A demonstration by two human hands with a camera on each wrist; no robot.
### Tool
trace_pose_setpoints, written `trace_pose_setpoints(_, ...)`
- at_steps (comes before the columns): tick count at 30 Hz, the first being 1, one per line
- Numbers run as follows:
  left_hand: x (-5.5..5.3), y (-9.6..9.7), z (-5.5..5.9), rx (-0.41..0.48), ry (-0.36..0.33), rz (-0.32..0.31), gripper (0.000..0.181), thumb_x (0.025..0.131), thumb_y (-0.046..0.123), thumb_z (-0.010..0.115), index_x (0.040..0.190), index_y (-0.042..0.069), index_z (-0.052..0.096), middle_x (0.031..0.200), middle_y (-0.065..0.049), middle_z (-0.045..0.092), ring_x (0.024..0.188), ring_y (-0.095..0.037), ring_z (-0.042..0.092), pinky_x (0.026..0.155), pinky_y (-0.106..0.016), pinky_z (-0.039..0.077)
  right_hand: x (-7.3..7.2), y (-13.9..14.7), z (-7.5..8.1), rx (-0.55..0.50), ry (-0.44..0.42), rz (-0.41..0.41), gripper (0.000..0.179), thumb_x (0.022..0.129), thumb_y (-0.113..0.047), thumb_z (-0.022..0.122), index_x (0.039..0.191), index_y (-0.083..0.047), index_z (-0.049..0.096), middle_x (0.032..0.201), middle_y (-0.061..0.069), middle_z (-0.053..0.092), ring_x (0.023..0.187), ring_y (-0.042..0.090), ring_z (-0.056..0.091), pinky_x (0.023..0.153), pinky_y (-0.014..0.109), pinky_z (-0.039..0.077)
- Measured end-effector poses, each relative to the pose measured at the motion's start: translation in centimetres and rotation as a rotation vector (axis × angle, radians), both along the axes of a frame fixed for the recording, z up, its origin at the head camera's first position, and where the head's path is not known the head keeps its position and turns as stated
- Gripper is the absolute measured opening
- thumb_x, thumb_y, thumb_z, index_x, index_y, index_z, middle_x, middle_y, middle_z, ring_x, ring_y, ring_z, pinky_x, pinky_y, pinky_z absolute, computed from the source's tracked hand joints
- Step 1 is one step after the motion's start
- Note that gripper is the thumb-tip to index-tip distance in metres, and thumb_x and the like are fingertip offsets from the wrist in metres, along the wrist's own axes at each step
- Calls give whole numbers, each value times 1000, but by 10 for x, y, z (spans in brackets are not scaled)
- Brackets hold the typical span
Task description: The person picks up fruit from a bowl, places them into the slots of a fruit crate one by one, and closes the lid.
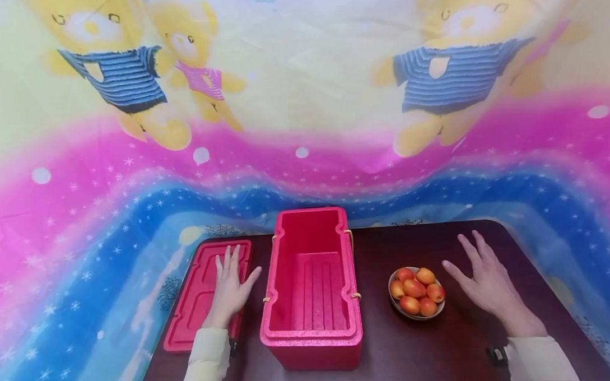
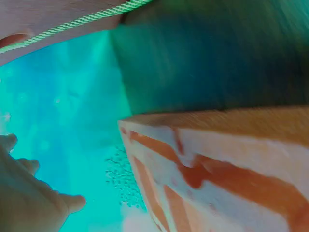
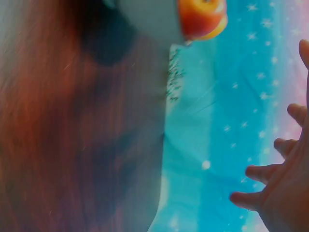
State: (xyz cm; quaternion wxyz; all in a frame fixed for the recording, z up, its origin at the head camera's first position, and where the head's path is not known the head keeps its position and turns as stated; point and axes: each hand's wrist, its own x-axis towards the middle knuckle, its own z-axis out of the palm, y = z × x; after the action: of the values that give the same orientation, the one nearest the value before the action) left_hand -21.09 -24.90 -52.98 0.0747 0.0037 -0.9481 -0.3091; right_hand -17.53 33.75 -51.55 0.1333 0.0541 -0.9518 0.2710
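nearest you, your pale sleeves (image 1: 205, 356) lead to your left hand (image 1: 232, 291), fingers spread, overlapping the red lid (image 1: 188, 323) in the head view, and your right hand (image 1: 490, 285), also spread, just right of a bowl (image 1: 421, 317) of red-orange fruit (image 1: 414, 288). between your hands, the red box (image 1: 313, 355) stands upright on the dark table (image 1: 427, 357), its ribbed floor showing, lid left and bowl right. behind the table hangs a cloth (image 1: 302, 101) printed with bears in striped shirts.
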Motion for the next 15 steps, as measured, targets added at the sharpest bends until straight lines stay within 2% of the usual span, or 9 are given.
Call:
trace_pose_setpoints(3,6,4,6,149,10,-8,95,93,61,61,164,23,11,169,-12,8,154,-41,-3,109,-74,26,-1,-7,7,-49,-12,31,86,98,-43,64,164,-19,14,169,18,0,142,61,19,96,84,23)
trace_pose_setpoints(6,12,12,14,310,12,-29,89,95,58,60,164,24,14,168,-10,15,154,-38,9,113,-70,25,-1,-15,14,-67,-15,47,89,97,-42,67,164,-18,14,168,19,2,137,62,27,93,82,30)
trace_pose_setpoints(9,17,23,23,467,28,-62,82,99,49,61,163,23,18,166,-10,23,152,-36,20,113,-65,31,-2,-24,22,-71,4,59,91,94,-42,71,164,-17,17,168,21,7,140,59,25,96,81,30)
trace_pose_setpoints(11,19,30,28,552,55,-92,77,100,41,61,163,21,21,165,-11,27,151,-36,23,113,-62,32,-3,-31,26,-73,24,70,93,92,-41,73,163,-15,19,167,23,10,143,57,21,101,80,26)
trace_pose_setpoints(13,20,38,32,623,79,-120,72,102,34,60,162,18,24,163,-12,30,150,-37,25,115,-61,31,-3,-37,29,-80,43,84,93,91,-39,76,162,-13,22,166,25,13,145,56,18,104,80,21)
trace_pose_setpoints(15,22,44,35,674,90,-138,68,103,29,59,161,15,27,162,-13,32,150,-38,26,116,-58,31,-3,-43,30,-84,56,97,94,89,-39,78,161,-11,24,165,25,16,144,55,19,105,79,21)
